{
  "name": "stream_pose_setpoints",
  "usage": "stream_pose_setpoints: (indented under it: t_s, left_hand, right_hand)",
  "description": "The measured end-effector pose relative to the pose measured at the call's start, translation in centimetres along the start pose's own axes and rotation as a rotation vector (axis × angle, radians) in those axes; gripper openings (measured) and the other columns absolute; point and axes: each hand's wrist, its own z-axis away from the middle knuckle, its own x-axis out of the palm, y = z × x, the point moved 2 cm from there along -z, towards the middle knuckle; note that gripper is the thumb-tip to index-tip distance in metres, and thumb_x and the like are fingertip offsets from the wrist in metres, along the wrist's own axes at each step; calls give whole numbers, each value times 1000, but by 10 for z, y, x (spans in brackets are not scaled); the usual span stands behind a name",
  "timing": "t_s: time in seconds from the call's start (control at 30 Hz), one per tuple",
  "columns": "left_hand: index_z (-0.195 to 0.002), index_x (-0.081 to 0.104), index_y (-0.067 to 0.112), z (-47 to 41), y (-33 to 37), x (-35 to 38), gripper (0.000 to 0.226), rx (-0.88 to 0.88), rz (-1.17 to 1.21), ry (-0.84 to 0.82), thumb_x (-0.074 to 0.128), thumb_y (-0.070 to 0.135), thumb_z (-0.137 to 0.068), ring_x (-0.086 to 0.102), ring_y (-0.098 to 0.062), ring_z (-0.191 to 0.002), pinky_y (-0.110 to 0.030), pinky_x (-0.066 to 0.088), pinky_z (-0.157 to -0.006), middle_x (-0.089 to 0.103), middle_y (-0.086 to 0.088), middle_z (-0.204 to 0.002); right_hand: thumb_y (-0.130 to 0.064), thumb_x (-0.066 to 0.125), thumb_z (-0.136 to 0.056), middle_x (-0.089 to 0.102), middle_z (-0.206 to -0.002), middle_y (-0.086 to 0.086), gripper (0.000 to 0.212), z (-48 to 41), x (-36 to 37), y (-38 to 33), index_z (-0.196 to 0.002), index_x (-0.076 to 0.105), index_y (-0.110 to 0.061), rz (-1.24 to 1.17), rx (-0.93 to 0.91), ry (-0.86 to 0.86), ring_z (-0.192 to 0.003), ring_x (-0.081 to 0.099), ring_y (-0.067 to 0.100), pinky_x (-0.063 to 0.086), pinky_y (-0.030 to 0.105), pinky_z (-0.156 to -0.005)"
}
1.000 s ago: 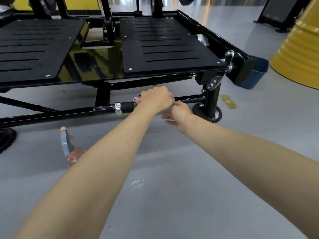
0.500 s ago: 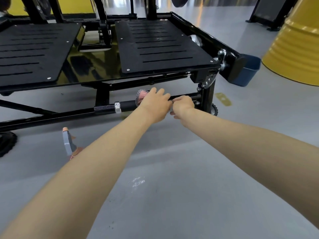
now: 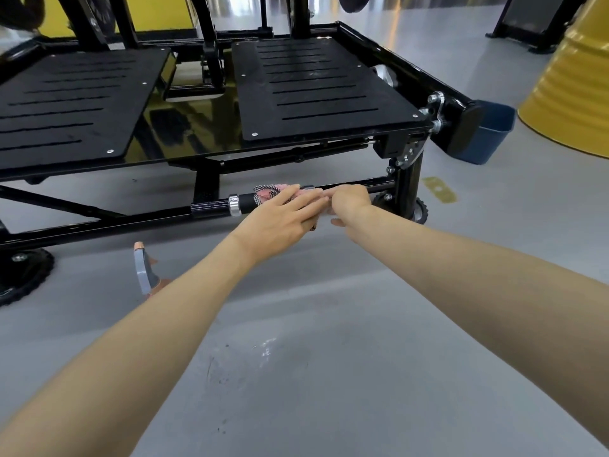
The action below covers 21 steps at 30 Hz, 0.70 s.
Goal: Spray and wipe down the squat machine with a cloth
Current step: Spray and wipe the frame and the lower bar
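Grey floor, wet smear nearest. Spray bottle on the floor by the left forearm, base hidden. Left grip spread, fingers straight, pressing pink cloth onto lower bar of squat machine. Right grip curled, just beside; pinching cloth or bar, cannot tell. Beyond: black footplates, blue bin, yellow drum.

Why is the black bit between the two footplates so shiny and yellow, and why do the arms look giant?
Head view: the glossy black panel between the slotted black footplates mirrors the yellow surface behind; bright glare streaks the grey floor at the top; the wide lens stretches the near forearms and bends edges.
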Motion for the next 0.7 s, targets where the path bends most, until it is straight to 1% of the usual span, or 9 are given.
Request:
stream_pose_setpoints:
  t_s: [0.1, 0.2, 0.3, 0.37, 0.43, 0.5, 0.57, 0.63, 0.7]
  left_hand:
    - [-108, 71, 16, -10, 2, -1, 35, 84, -97, -72, 47, 10, -83, 46, -28, -129, -45, 37, -105, 52, -11, -136]
    - [-98, 73, 17, -26, 6, -5, 37, 129, -217, -194, 40, 7, -84, 49, -31, -120, -47, 37, -104, 59, -10, -117]
    - [-111, 66, 15, -51, 11, -8, 29, 147, -305, -378, 44, 12, -92, 46, -33, -115, -53, 28, -108, 56, -9, -117]
    - [-120, 59, 16, -72, 17, -13, 29, 111, -310, -575, 44, 20, -96, 44, -32, -118, -55, 23, -109, 54, -10, -125]
    - [-124, 55, 17, -88, 18, -15, 31, 20, -281, -685, 45, 25, -95, 46, -31, -118, -55, 27, -106, 55, -8, -125]
    - [-121, 55, 16, -98, 11, -14, 30, -156, -114, -743, 45, 22, -94, 49, -31, -115, -51, 34, -102, 58, -6, -120]
    - [-105, 57, 16, -102, 0, -15, 18, -369, 196, -739, 45, 18, -92, 54, -29, -110, -42, 39, -95, 59, -2, -107]
    - [-87, 53, 15, -106, -12, -16, 7, -529, 476, -689, 47, 19, -90, 58, -27, -94, -34, 39, -82, 57, 1, -89]
    - [-76, 54, 14, -103, -23, -16, 18, -666, 696, -651, 49, 24, -90, 56, -23, -74, -32, 36, -74, 56, 2, -73]
  right_hand:
    - [-3, 43, -90, 64, -116, 15, 29, -12, -3, 8, -112, 62, 2, -3, 87, 78, -97, 61, 26, 51, 35, -89]
    - [-4, 47, -91, 62, -120, 12, 32, -20, -10, 13, -120, 60, -6, 28, 95, 121, -91, 56, 25, 52, 36, -86]
    - [-10, 48, -93, 58, -125, 15, 34, -24, -13, 16, -125, 55, -3, 91, 18, 115, -90, 49, 22, 51, 39, -92]
    - [-8, 47, -92, 61, -117, 15, 29, -27, -17, 18, -119, 59, -4, 130, 9, 152, -85, 52, 25, 53, 36, -85]
    - [-5, 46, -90, 62, -104, 11, 27, -26, -18, 20, -111, 62, -3, 164, 19, 175, -81, 53, 26, 53, 35, -79]
    - [-6, 47, -88, 59, -98, 10, 26, -24, -17, 21, -108, 62, -2, 172, 13, 164, -80, 52, 27, 53, 36, -79]
    - [-9, 49, -85, 62, -99, 12, 28, -19, -14, 21, -109, 63, -1, 159, 12, 150, -81, 55, 28, 52, 36, -77]
    - [-13, 50, -86, 65, -107, 15, 30, -13, -11, 20, -111, 63, -3, 119, 31, 128, -91, 63, 31, 54, 39, -82]
    - [-16, 51, -88, 66, -109, 16, 27, -11, -10, 18, -108, 63, -3, 87, 36, 127, -98, 65, 32, 54, 43, -87]
